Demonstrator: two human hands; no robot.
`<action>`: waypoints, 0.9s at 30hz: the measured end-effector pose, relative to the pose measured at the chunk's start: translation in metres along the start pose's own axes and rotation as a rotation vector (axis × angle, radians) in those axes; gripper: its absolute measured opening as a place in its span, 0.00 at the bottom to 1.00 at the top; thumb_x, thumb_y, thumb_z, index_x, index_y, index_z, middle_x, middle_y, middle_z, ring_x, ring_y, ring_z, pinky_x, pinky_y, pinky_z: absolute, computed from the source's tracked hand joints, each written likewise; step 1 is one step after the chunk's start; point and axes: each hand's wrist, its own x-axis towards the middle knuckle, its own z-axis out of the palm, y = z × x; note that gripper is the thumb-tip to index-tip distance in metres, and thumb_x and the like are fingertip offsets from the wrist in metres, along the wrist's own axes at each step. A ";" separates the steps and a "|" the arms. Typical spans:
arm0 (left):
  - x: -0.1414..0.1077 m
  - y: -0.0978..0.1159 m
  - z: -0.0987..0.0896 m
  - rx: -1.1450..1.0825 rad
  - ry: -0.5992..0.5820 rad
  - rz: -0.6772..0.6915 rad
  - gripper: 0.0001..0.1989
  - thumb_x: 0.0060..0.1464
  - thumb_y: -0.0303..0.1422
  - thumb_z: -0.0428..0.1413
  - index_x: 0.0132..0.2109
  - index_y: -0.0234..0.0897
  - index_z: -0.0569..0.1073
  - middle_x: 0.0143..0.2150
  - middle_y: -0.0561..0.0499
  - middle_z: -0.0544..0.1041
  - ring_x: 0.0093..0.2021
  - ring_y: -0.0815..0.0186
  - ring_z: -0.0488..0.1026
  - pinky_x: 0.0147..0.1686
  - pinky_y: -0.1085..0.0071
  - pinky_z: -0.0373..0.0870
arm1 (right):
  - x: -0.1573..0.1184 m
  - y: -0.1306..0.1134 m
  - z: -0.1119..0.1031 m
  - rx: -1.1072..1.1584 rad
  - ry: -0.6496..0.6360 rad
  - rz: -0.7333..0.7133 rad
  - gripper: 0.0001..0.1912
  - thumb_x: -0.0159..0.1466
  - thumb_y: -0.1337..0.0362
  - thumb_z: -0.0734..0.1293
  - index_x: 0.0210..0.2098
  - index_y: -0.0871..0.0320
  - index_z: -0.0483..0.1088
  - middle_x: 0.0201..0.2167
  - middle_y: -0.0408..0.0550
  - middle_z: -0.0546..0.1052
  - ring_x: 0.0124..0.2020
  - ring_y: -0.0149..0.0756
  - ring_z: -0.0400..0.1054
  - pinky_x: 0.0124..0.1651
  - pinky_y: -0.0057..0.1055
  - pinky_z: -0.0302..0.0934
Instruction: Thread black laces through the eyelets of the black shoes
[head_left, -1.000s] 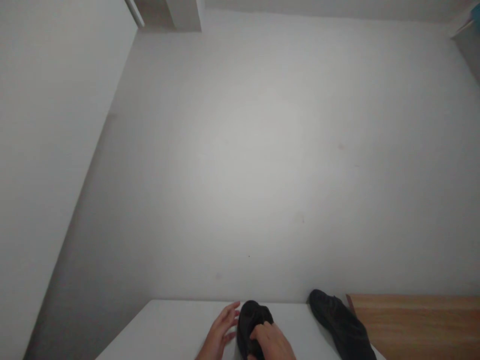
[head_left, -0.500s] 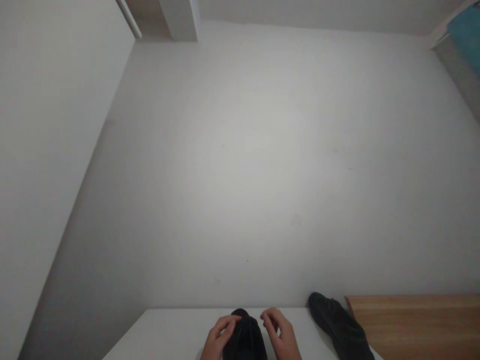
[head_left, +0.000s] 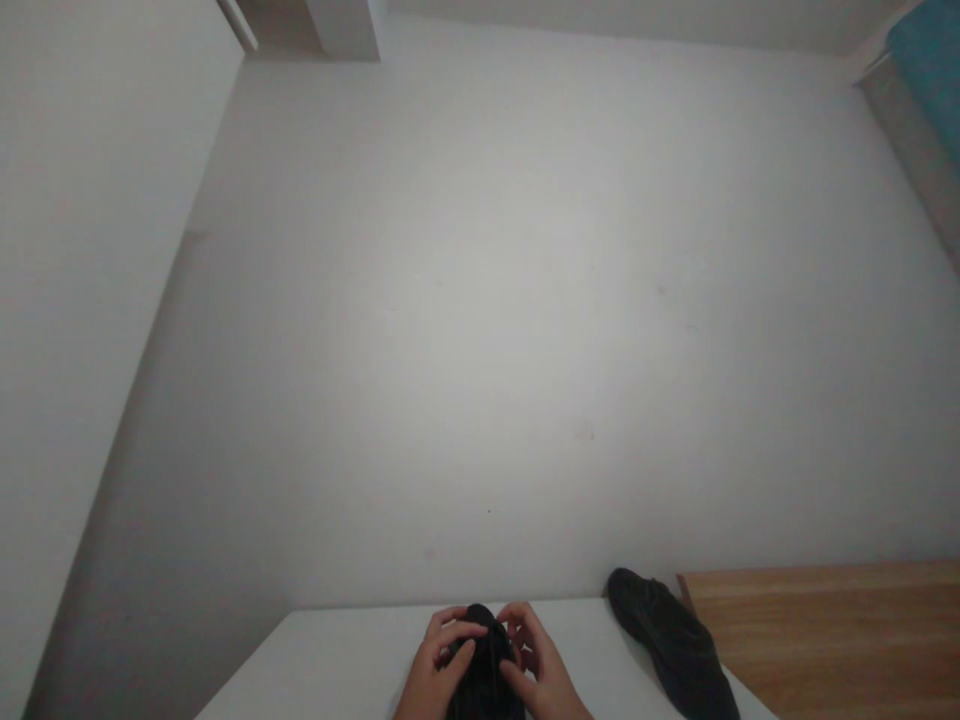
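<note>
A black lace-up shoe (head_left: 484, 690) stands on the white table at the bottom middle, toe pointing away from me, its lower part cut off by the frame edge. My left hand (head_left: 442, 655) grips it from the left, fingers bent over the top and thumb near the laces. From the right, my right hand (head_left: 536, 660) holds the same shoe with curled fingers and thumb against its side. Whether a lace is pinched between the fingers is too dark to tell. A second dark shoe (head_left: 671, 640) lies to the right, apart from both hands.
The white table (head_left: 337, 650) meets a pale wall (head_left: 510, 330) behind the shoes. A wooden board (head_left: 825, 630) adjoins at the right. Another white wall or panel (head_left: 90, 250) slopes along the left, and something blue (head_left: 930, 70) shows at the top right.
My right hand has moved left, from beside the shoe onto it. My left hand's fingers now reach further over the shoe. The view has shifted slightly.
</note>
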 end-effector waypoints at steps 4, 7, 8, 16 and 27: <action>-0.002 0.001 0.004 0.037 0.008 0.024 0.16 0.52 0.46 0.56 0.39 0.42 0.80 0.54 0.41 0.66 0.58 0.50 0.63 0.54 0.59 0.65 | 0.001 -0.013 0.004 -0.119 0.013 -0.042 0.10 0.60 0.56 0.66 0.35 0.57 0.70 0.33 0.45 0.66 0.30 0.34 0.62 0.32 0.29 0.57; -0.005 0.001 0.006 0.080 0.013 0.056 0.15 0.51 0.46 0.56 0.40 0.43 0.79 0.53 0.43 0.66 0.58 0.51 0.63 0.57 0.57 0.61 | 0.002 -0.023 0.005 -0.167 0.054 -0.026 0.08 0.62 0.59 0.65 0.32 0.57 0.71 0.31 0.46 0.66 0.30 0.35 0.63 0.31 0.29 0.56; -0.005 0.001 0.007 0.092 0.020 0.062 0.15 0.51 0.45 0.57 0.40 0.43 0.79 0.53 0.43 0.66 0.58 0.52 0.63 0.58 0.57 0.60 | 0.002 -0.025 0.005 -0.171 0.062 -0.020 0.08 0.62 0.59 0.65 0.33 0.57 0.71 0.31 0.46 0.67 0.31 0.35 0.63 0.32 0.29 0.56; -0.005 0.004 0.006 0.116 0.017 0.058 0.10 0.53 0.40 0.57 0.39 0.42 0.78 0.53 0.43 0.65 0.59 0.52 0.61 0.60 0.57 0.56 | -0.001 -0.033 0.005 -0.131 0.110 -0.007 0.08 0.63 0.59 0.65 0.32 0.57 0.69 0.31 0.47 0.70 0.34 0.38 0.66 0.35 0.32 0.59; -0.006 0.011 0.004 0.016 -0.006 -0.044 0.09 0.50 0.39 0.59 0.35 0.39 0.77 0.56 0.42 0.64 0.59 0.52 0.61 0.54 0.61 0.60 | 0.005 -0.031 -0.007 0.120 0.406 0.085 0.13 0.58 0.52 0.68 0.31 0.56 0.67 0.22 0.40 0.64 0.22 0.30 0.58 0.24 0.27 0.53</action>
